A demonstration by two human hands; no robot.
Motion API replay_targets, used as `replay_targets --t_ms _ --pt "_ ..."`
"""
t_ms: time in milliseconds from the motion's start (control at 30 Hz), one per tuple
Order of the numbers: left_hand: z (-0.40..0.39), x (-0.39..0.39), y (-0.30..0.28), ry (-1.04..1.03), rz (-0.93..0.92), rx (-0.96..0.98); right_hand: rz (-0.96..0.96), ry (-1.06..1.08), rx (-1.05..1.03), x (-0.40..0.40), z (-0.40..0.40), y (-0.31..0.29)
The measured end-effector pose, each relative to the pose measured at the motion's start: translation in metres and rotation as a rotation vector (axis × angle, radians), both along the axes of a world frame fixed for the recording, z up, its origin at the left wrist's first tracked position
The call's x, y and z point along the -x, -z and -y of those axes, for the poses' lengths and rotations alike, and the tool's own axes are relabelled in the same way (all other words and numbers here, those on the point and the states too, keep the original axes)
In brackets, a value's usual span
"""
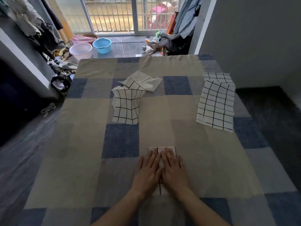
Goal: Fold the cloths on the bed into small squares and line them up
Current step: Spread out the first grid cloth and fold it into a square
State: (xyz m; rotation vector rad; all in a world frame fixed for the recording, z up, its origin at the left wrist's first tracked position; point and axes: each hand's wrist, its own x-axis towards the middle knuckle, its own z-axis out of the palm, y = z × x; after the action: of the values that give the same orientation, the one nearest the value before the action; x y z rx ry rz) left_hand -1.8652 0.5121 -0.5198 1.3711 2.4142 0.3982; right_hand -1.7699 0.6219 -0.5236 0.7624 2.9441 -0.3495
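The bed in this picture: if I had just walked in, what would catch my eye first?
Probably the two hands, left hand and right hand, pressing flat side by side on a small folded cloth near the front of the checked bedspread. Next, the white black-gridded cloths waiting behind: a crumpled cloth mid-bed and flat cloths at the right edge. Beyond the bed, a blue basin stands on the floor.

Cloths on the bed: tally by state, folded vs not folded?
Folded, under both hands: 1, the folded cloth pressed by the left hand and right hand.
Crumpled, unfolded: 2, the crumpled cloth and the cloth behind it.
Flat, unfolded: 2, the flat cloth and the cloth beneath it.
Total: 5
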Motion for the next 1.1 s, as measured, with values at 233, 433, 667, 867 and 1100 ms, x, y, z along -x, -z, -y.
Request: replay_targets --t_ms 233,433,667,867,1100 --pt "0.000 -0.001 0.002 -0.011 -0.117 0.057 0.002 0.014 0.001 -0.005 -0.011 -0.002" --pt "0.001 -0.003 -0.003 0.007 -0.105 0.124 0.084 0.204 -0.020 -0.030 -0.042 -0.006" --pt "0.001 -0.002 -0.009 0.057 -0.061 0.146 -0.012 -0.052 0.042 -0.004 -0.026 -0.025" --pt "-0.007 0.002 -0.016 0.073 -0.071 0.201 0.148 -0.053 0.009 -0.020 -0.028 -0.013" --pt "-0.045 -0.001 -0.059 0.082 -0.074 0.528 0.226 0.090 0.087 -0.039 -0.063 -0.034"
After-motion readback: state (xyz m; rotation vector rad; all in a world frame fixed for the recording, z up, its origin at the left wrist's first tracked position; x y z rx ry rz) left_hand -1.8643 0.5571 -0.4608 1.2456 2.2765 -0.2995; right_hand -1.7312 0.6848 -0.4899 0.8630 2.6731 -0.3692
